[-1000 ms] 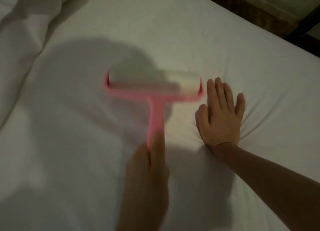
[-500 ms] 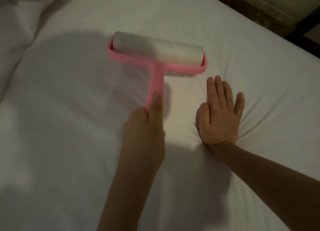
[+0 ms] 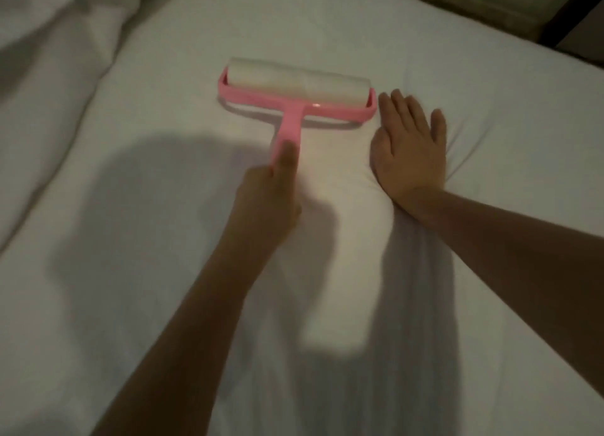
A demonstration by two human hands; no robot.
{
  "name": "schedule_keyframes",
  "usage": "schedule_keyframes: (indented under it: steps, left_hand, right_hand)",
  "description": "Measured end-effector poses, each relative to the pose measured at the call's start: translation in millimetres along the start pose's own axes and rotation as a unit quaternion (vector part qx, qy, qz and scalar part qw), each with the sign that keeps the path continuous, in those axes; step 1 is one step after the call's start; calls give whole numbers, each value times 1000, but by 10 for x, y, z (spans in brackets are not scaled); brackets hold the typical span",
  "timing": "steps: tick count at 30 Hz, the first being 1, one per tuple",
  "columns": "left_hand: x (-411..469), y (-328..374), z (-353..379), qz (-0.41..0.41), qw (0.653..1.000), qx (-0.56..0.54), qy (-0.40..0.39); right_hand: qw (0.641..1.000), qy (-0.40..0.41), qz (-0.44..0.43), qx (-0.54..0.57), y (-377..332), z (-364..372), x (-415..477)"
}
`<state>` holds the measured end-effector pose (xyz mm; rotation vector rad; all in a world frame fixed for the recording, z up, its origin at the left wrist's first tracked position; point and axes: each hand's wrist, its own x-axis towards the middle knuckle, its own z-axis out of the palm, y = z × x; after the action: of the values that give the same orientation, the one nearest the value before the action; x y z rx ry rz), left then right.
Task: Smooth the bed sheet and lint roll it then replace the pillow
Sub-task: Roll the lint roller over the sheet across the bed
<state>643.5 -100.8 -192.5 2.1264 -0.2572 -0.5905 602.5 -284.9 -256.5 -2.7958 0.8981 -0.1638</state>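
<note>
Off-task stuff only: rumpled white bedding bunched top left, can't tell if duvet or something else. Top right corner: dim olive-beige strip, blurry, with a dark diagonal bar just beside it.

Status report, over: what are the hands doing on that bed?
Left hand grips handle of pink lint roller. Right hand flat, pressing bed sheet beside roller. Rumpled bedding far left, apart from it.
</note>
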Motion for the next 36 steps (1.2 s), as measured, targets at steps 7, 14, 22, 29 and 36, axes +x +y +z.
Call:
schedule_keyframes:
  steps: [7, 14, 22, 29, 36]
  left_hand:
    - [-1231, -351, -101, -124, 990, -72, -11]
    - [-1477, -282, -277, -60, 996, 15, -64]
    - [-700, -30, 148, -75, 994, -74, -38]
    - [-2205, -423, -197, -237, 965, -93, -63]
    - [-767, -19, 185, -86, 991, -85, -64]
  right_hand:
    - [998, -48, 42, -20, 8, -195, -1167]
    - [997, -61, 40, -6, 20, -210, -1709]
    - [998, -50, 31, 12, 34, -177, -1727]
    - [996, -82, -13, -37, 273, -249, -2149]
    - [996, -83, -15, -29, 294, -250, -2201]
